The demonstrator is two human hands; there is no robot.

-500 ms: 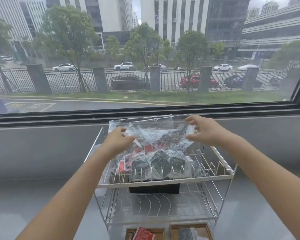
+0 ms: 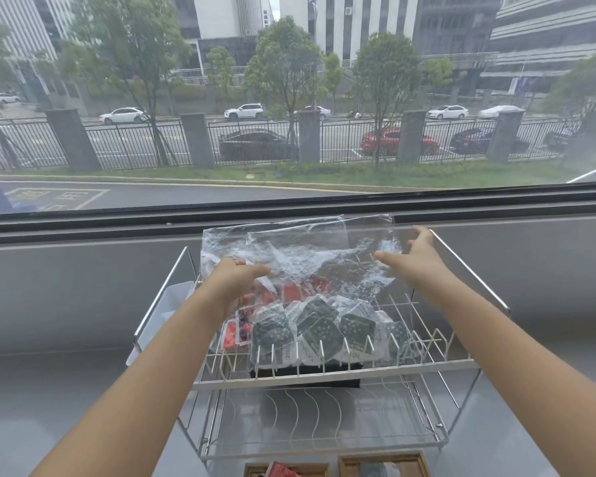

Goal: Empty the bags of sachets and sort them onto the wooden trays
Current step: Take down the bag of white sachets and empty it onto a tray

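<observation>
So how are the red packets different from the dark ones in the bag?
The red sachets are bright red and sit left, near the left hand. The dark sachets are blackish-green with speckles, and lie nearer the rack's front. Both are small flat packets inside the clear bag.

One head-worn camera looks forward and down, close over the wire rack [image 2: 334, 371]
</observation>
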